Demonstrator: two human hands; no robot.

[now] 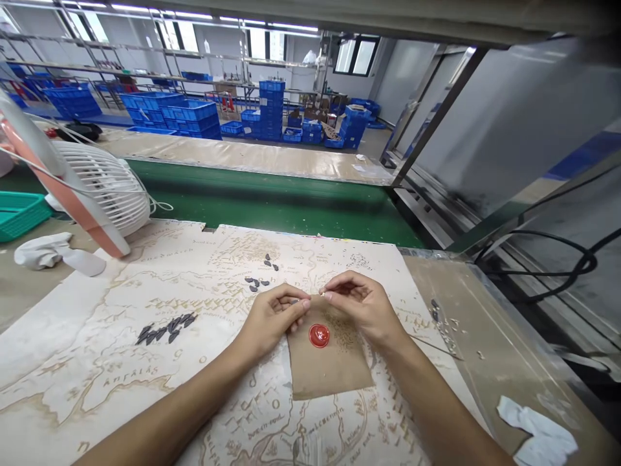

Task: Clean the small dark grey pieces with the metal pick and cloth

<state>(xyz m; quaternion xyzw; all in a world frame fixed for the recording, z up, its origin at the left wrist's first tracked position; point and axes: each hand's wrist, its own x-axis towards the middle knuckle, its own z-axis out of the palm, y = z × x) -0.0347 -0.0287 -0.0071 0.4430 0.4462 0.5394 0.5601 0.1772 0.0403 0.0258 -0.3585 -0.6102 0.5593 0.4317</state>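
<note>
Fragment of something pale (323,294), tiny and partly covered by skin, sits between the thumb and forefinger tips of the right hand (366,307), at the far edge of a brown sheet (330,382). That right grip is pinching it; the left hand (274,317) is just beside it, thumb and forefinger bunched, and I cannot tell whether they are pressed on anything. The fragment looks nearly weightless and probably stiff, so it would be easy to drop and hard to find again; a light hold at its edges, with the very tips, should suit it better than a squeeze. Whether it is slippery or brittle does not show.

The brown sheet seems thin, and carries a glossy red disc (319,336) and, to the right, a spread of fine grains (343,333) that a low wrist could brush. On the left, dark flat pieces (165,329) lie heaped on the map-printed cover (111,362) of the tabletop (514,369). Pale bits (453,323) are strewn past the right forearm, and a crumpled white cloth (536,430) lies near right. Far left stands a fan (104,188); its draught, were it running, might shift such light bits.
</note>
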